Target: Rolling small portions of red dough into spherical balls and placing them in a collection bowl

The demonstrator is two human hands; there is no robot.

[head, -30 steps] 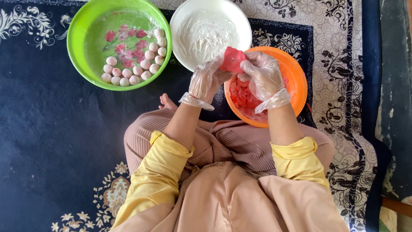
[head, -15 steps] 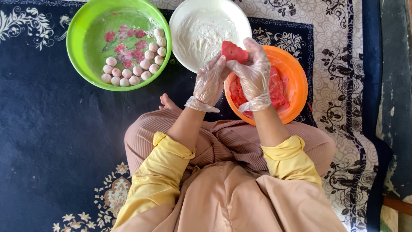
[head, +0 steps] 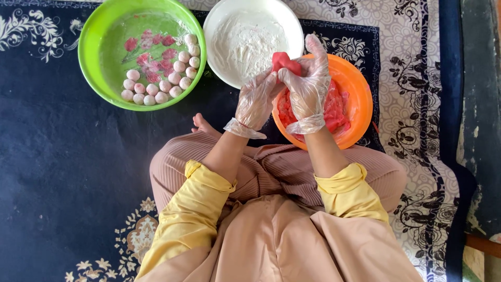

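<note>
Above lap, both gloved hands pinch red dough lump [head: 285, 61]: left hand [head: 255, 102] curled beneath, right hand [head: 309, 83] wrapped over. Lump's long axis runs roughly left-right. Below: orange bowl [head: 360, 99]. Beyond: white flour bowl [head: 250, 42], green bowl [head: 94, 62].

At the far left corner of my dark blue rug [head: 62, 156] sits the green bowl [head: 94, 62], pale floured balls [head: 156, 89] clustered along its near side, pink pieces [head: 151, 52] above them. Just beside it, toward the rug's far edge, the white bowl [head: 219, 15] holds white flour [head: 248, 44].
</note>
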